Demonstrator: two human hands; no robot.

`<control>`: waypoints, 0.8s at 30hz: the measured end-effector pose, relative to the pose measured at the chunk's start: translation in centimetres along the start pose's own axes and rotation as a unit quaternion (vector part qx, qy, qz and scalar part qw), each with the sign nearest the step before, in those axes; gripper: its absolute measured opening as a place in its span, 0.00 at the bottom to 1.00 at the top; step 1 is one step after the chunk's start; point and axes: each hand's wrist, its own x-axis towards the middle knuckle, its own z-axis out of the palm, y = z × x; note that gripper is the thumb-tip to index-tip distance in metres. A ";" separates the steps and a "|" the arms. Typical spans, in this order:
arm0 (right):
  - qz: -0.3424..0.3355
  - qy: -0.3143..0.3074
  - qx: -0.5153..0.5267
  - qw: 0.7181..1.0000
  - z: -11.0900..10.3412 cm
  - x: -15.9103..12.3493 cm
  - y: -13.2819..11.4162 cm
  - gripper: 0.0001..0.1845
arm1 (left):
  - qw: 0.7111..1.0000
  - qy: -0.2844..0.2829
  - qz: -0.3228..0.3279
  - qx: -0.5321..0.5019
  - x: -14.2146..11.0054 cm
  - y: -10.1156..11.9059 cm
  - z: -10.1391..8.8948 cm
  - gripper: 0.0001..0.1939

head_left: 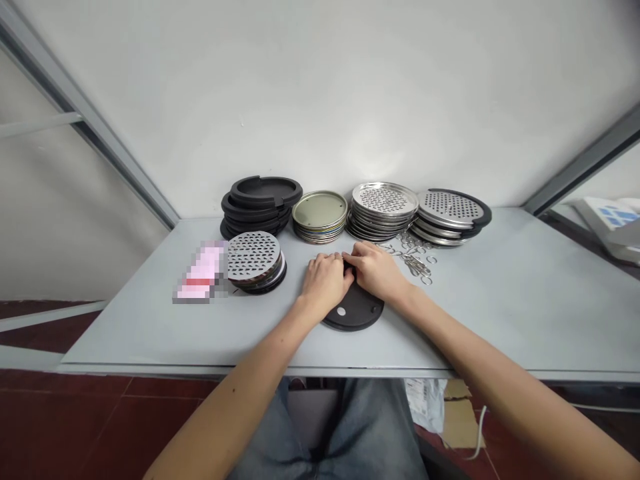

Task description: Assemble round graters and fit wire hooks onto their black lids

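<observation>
A black round disc (356, 315) lies on the table in front of me, with a small pale dot and a dark knob near its front edge. Over its far left part, my left hand (326, 277) is closed, fingers curled at the rim. From the other side my right hand (376, 270) is closed over the far right part, its index finger and thumb bent inward by the left hand. The two hands nearly touch. My fingers hide the disc's far edge, and any small part between the fingertips cannot be made out.
Along the wall stand stacks of black rings (265, 193), plain metal lids (320, 210), perforated metal discs (385, 200) and perforated discs in black rims (453, 208). Loose metal rings and clips (417, 263) lie right of my hands. Left are grater-like discs (253, 257) and a blurred pink item (203, 270).
</observation>
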 end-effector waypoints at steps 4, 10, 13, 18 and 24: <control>0.029 0.015 0.061 0.998 0.4 -0.3 0.6 0.17 | 1.000 0.001 0.010 0.001 0.1 -0.1 0.3 0.14; 0.073 0.010 0.058 0.996 0.1 -0.8 0.7 0.16 | 0.999 -0.011 0.038 0.003 0.3 0.0 0.3 0.12; 0.088 0.007 0.068 0.994 0.1 -0.9 0.5 0.16 | 0.999 -0.002 0.043 -0.007 0.3 0.0 0.3 0.13; 0.126 0.040 0.125 0.983 0.4 -0.9 0.5 0.18 | 0.999 0.011 0.034 -0.030 0.1 -0.2 0.3 0.11; 0.126 0.038 0.199 0.971 0.1 -0.6 1.3 0.15 | 0.998 0.021 0.002 -0.055 0.3 -0.7 0.5 0.12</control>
